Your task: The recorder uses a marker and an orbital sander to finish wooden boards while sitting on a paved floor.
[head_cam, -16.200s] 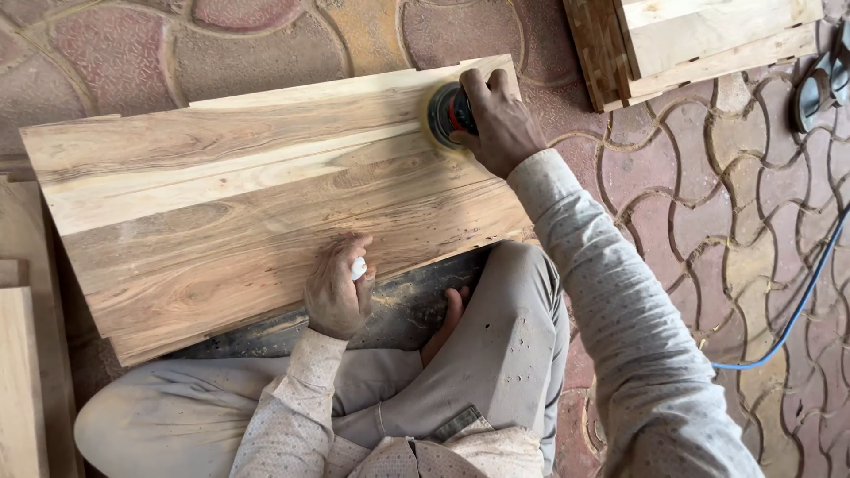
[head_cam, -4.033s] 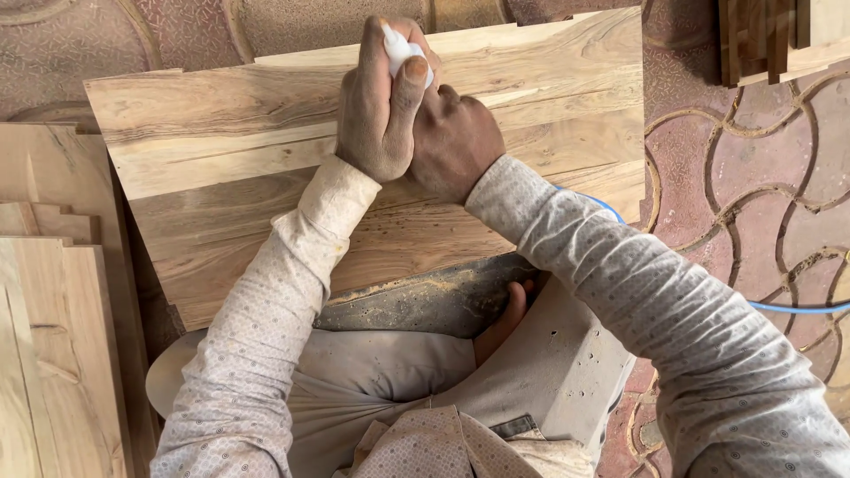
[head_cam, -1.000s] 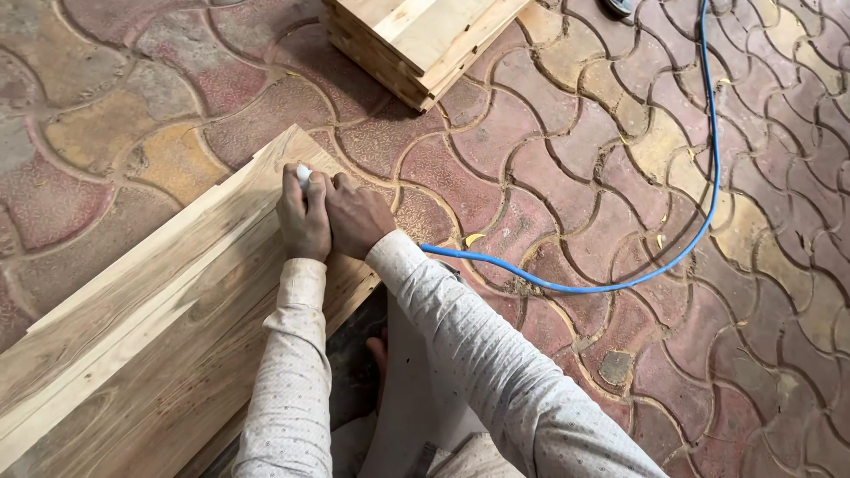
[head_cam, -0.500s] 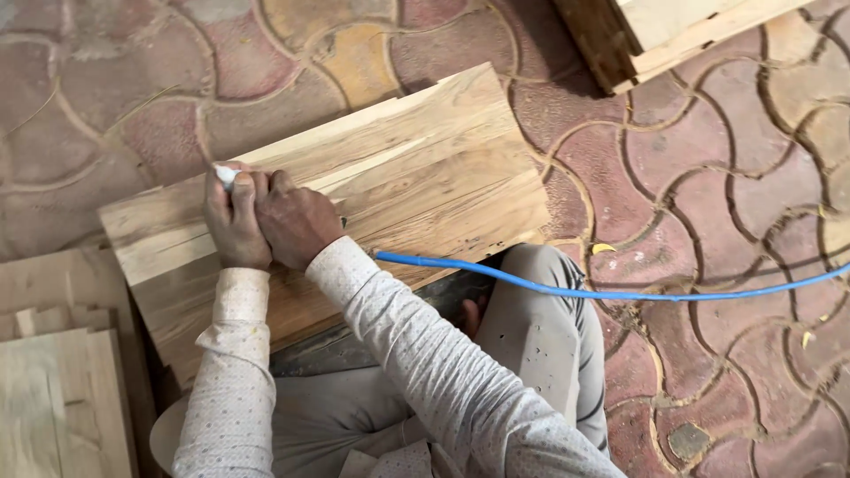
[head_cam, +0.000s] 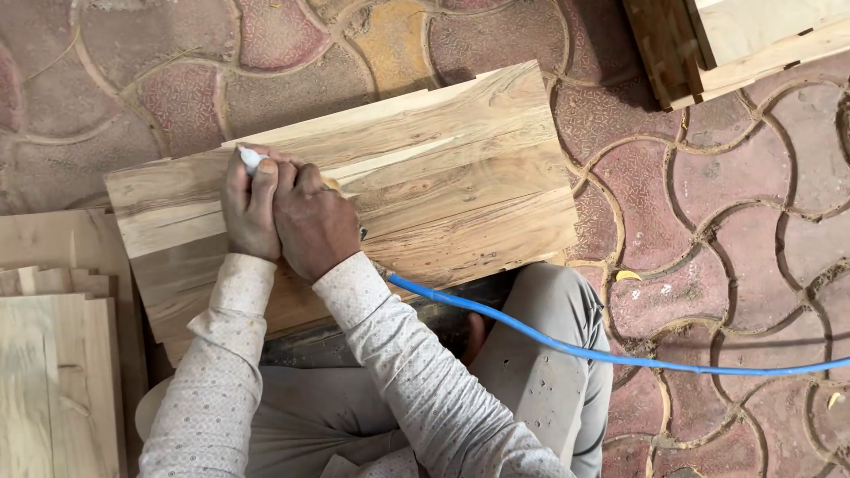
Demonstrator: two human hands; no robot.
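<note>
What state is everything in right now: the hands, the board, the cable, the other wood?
Left hand: on the panel, gripping a small white object.
Right hand: pressed beside the left, over a tool that is hidden.
Wooden panel: lying flat across the lap.
Blue cable: trailing across the pavers.
Stacked boards: lying flat.

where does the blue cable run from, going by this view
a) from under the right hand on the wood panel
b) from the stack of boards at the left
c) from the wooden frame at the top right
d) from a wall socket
a, the blue cable emerges beside the right hand on the wood panel, crosses the knee and exits at the right edge.
</note>
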